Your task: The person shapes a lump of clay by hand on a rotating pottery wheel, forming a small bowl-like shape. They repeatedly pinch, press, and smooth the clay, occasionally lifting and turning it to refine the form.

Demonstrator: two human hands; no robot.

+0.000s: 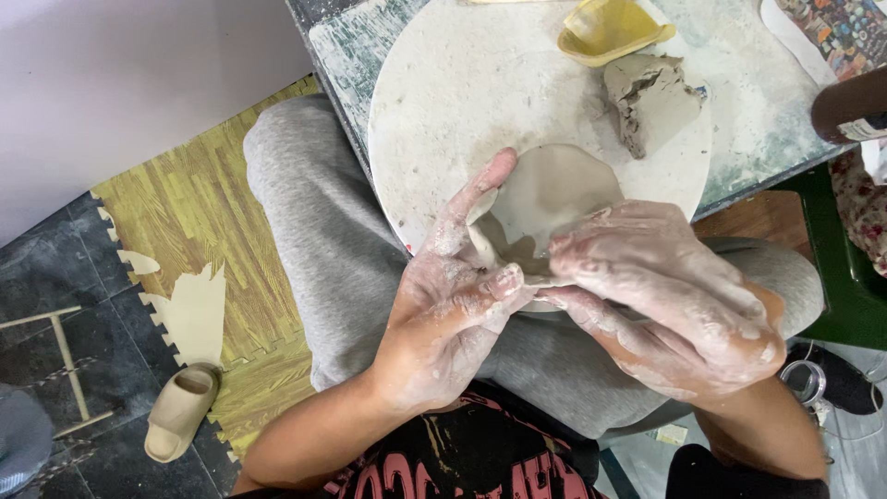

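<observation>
a flat grey clay disc [554, 189] is pinched at its near edge by left hand [448, 310] and right hand [674, 300], both grips closed on it, over the round white board [434, 102] on the worktop [739, 148].

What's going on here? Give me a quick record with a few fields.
Left hand: clay-smeared, cupped under the clay disc, fingers along its edge
Right hand: clay-smeared, pinching the disc's near edge
Disc: flat, grey, partly over the round board
Clay lump: on the board, far side
Yellow dish: beside the lump
Floor: sandal by a yellow mat
</observation>
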